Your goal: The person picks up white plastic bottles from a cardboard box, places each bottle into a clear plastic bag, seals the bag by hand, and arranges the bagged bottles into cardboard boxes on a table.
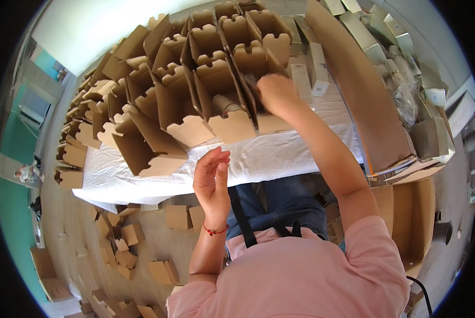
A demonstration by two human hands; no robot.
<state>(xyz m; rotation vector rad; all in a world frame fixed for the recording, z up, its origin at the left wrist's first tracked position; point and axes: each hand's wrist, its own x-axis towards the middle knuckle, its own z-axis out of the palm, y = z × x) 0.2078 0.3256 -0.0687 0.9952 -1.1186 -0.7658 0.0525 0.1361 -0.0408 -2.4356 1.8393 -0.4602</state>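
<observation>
My right hand [275, 93] reaches forward into an open brown cardboard box [272, 123] in a tight row of similar boxes [216, 69]. Its fingertips are hidden behind the box wall, so I cannot tell whether it holds anything. My left hand [213, 177] hovers above the front edge of the white-covered table [280, 153], fingers apart and loosely curled, holding nothing. A red string is tied around that wrist. The neighbouring box [224, 108] has a brownish item inside.
Many open cardboard boxes [142, 100] crowd the table's left and far side. A big cardboard sheet [364, 90] leans at the right, beside white cartons [314, 66] and silver boxes [364, 32]. Small cardboard boxes [126, 249] litter the floor. A large carton [415, 212] stands on my right.
</observation>
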